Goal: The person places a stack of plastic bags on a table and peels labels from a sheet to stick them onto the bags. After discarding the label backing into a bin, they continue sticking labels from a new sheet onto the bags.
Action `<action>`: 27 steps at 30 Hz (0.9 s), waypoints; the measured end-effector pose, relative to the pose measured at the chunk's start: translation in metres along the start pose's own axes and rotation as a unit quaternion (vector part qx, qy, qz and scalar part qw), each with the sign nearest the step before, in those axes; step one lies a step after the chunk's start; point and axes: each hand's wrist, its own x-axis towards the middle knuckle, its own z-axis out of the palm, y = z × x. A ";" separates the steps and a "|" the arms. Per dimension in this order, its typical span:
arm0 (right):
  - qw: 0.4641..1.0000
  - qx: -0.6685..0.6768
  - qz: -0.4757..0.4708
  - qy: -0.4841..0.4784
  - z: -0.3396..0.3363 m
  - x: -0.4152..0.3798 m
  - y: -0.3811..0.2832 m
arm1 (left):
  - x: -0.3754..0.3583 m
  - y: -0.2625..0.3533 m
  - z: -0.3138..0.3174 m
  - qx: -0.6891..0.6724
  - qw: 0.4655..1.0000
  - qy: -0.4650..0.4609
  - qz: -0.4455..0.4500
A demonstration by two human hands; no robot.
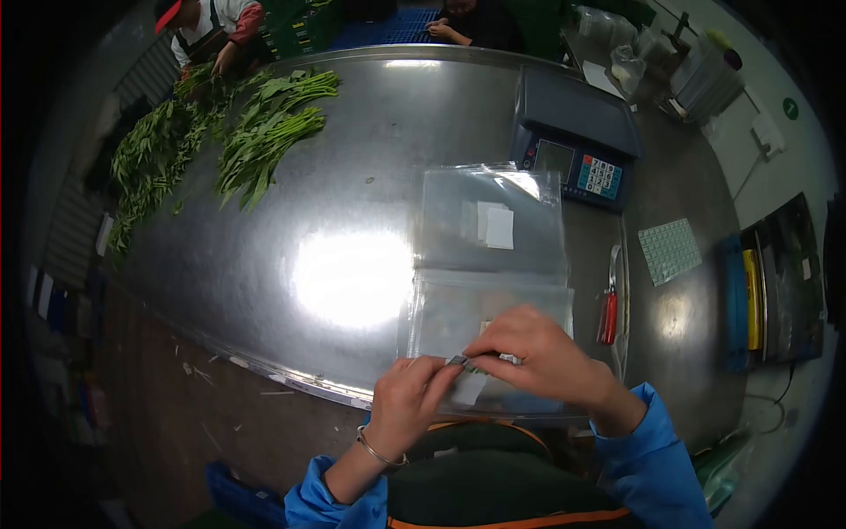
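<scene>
My left hand (pixel 408 394) and my right hand (pixel 545 354) meet at the table's front edge, fingertips pinched together. Between them is a small dark grey-green strip (pixel 457 361), too small to name surely. Below the hands lies a stack of clear plastic bags (pixel 445 310), with a white paper (pixel 469 388) partly covered by my fingers. Farther back, a second stack of clear bags (pixel 449 207) has a white label (pixel 500 228) on it. A metal bangle circles my left wrist.
A digital scale (pixel 573 132) stands at the back right. A red-handled knife (pixel 609 304) and a pale green sticker sheet (pixel 670 251) lie to the right. Bunches of leafy greens (pixel 273 132) lie back left, where a co-worker (pixel 216 31) handles some. Another person (pixel 467 22) is across the table.
</scene>
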 end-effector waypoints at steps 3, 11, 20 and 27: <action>1.000 -0.007 -0.006 0.018 0.017 -0.005 0.006 | -0.001 0.004 -0.001 -0.160 0.980 -0.023 -0.119; 0.812 0.324 0.375 0.308 0.052 -0.038 0.052 | -0.005 -0.080 -0.008 -0.113 0.965 -0.006 -0.237; 0.870 -0.082 0.450 0.181 0.127 -0.082 0.157 | -0.008 -0.164 0.083 0.165 0.922 -0.295 0.188; 0.754 0.484 0.324 0.303 0.004 -0.062 0.056 | 0.035 -0.162 0.092 -0.055 0.886 -0.416 -0.198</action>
